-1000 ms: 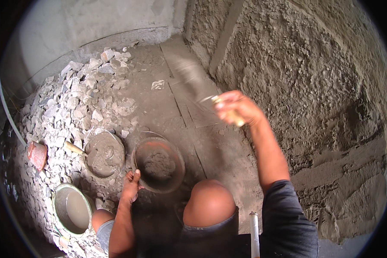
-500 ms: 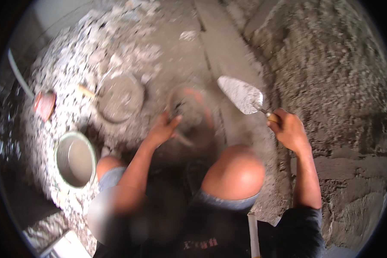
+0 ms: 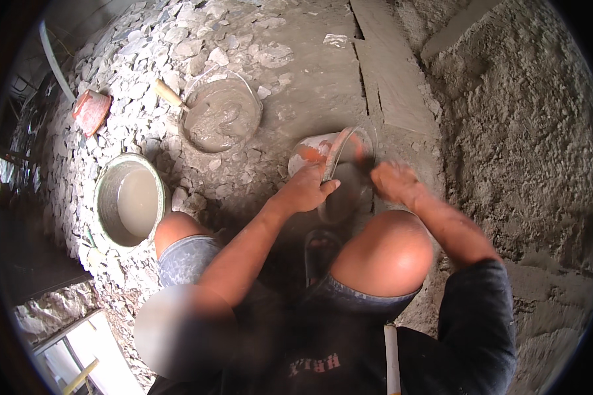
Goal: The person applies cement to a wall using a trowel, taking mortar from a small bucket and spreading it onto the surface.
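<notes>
Against the left fingers (image 3: 316,174) — a bucket (image 3: 313,150) lies tilted.

Left fingers (image 3: 329,187) on a tilted orange bucket (image 3: 310,152)

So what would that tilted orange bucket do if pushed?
The tilted bucket could roll if pushed, being round and tipped sideways. It's probably stiff: the left hand doesn't dent it. Its smeared outside might be slippery.
</notes>
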